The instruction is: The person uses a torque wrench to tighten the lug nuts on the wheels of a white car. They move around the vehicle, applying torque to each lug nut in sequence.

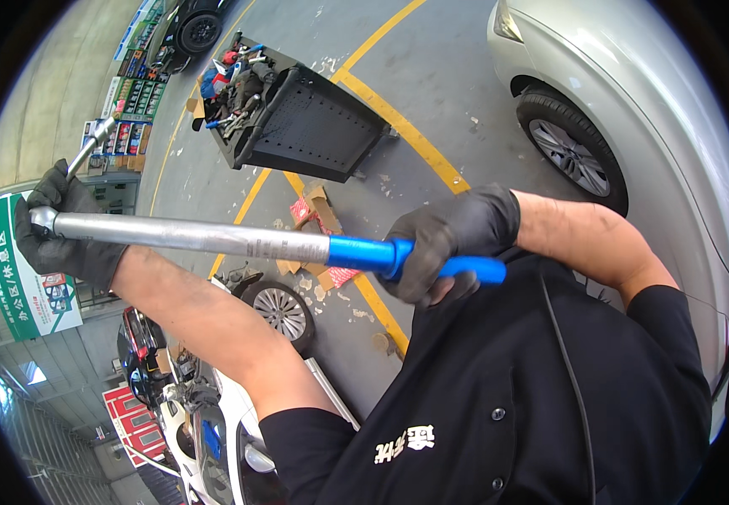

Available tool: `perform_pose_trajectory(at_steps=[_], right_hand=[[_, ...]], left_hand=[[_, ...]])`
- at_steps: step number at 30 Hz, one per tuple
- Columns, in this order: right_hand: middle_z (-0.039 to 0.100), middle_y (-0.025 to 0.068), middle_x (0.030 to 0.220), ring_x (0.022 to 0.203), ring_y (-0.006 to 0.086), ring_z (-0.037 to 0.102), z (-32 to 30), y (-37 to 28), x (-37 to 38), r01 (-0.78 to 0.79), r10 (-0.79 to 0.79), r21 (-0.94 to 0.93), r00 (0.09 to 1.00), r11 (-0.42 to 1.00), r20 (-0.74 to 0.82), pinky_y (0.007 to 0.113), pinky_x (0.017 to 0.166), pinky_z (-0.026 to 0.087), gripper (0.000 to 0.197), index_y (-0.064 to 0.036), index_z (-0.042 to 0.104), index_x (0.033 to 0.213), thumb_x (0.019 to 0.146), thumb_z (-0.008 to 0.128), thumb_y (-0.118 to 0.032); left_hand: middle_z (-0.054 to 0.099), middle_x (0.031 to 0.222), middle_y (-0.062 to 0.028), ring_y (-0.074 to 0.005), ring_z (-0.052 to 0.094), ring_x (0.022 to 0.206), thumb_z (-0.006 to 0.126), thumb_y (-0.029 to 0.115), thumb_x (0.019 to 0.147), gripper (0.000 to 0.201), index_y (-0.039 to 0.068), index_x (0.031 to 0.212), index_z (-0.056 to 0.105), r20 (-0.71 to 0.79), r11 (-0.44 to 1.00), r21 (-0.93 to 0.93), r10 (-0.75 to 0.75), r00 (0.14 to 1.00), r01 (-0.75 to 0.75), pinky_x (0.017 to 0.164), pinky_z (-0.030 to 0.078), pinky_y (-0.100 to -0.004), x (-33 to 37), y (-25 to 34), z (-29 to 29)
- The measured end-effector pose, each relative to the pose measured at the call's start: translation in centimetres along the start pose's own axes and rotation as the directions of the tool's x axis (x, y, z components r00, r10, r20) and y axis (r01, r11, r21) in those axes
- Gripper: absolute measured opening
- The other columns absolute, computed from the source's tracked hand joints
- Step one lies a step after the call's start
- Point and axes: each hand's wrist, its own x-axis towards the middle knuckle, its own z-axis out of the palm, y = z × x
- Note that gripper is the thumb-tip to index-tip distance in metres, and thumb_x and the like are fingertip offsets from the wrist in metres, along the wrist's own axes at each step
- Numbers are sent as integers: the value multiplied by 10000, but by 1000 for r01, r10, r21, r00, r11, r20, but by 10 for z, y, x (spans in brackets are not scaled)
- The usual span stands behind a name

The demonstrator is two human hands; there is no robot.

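Observation:
A long torque wrench (188, 233) with a silver tube and a blue grip stretches across the view, held up in front of my chest. My left hand (70, 223), in a black glove, is closed around its head end. From that end an extension bar with a socket (98, 139) sticks out past my fingers. My right hand (453, 240), also gloved in black, wraps around the blue grip, whose tip shows beyond the fingers. Part of the wrench head is hidden by my left hand.
A black tool cart (318, 126) loaded with tools stands ahead. At right is a silver car (625, 76). On the grey floor lie opened cardboard boxes (322, 210) and a loose wheel (280, 313). A white car (230, 412) with exposed front parts stands at lower left.

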Motion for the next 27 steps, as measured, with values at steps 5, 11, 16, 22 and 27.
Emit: perform_pose_trajectory(at_steps=[5, 11, 16, 22, 27], right_hand=[[656, 185, 771, 661, 302, 651, 12, 6, 16, -180, -775, -847, 344, 499, -530, 380, 610, 490, 269, -41, 629, 946, 851, 725, -274], [598, 45, 667, 524, 117, 573, 8, -7, 2, 137, -239, -325, 925, 936, -297, 288, 523, 472, 290, -23, 641, 913, 864, 726, -296], [653, 131, 688, 602, 280, 654, 1, -7, 10, -69, -620, -748, 511, 660, -595, 392, 602, 507, 259, -59, 664, 918, 805, 741, -279], [658, 205, 755, 706, 392, 635, 10, 6, 6, -172, -664, -777, 430, 606, -612, 444, 672, 494, 218, -40, 655, 881, 774, 696, -226], [623, 96, 669, 588, 179, 613, -2, -5, -15, 35, -270, -465, 852, 885, -448, 368, 574, 483, 175, -45, 645, 885, 819, 655, -207]], left_hand=[[615, 756, -235, -302, 634, 673, 570, 116, 886, 244, -123, 926, 596, -208, 856, 514, 184, 961, -53, 763, 557, -411, -4, 4, 19], [581, 701, -187, -287, 602, 646, 607, 117, 843, 194, -71, 810, 581, -215, 947, 322, 93, 972, -20, 770, 560, -432, -15, 3, 28], [600, 737, -146, -282, 613, 671, 572, 81, 888, 163, -74, 904, 620, -256, 878, 479, 159, 953, -18, 694, 558, -402, -10, 0, 34], [588, 676, -128, -261, 589, 611, 591, 128, 886, 172, -28, 814, 601, -375, 889, 367, -128, 918, 274, 707, 552, -408, 4, -16, 11], [559, 670, -139, -256, 579, 628, 625, 111, 861, 164, -23, 778, 578, -277, 975, 187, -67, 959, 122, 716, 537, -401, -11, -40, 37]])
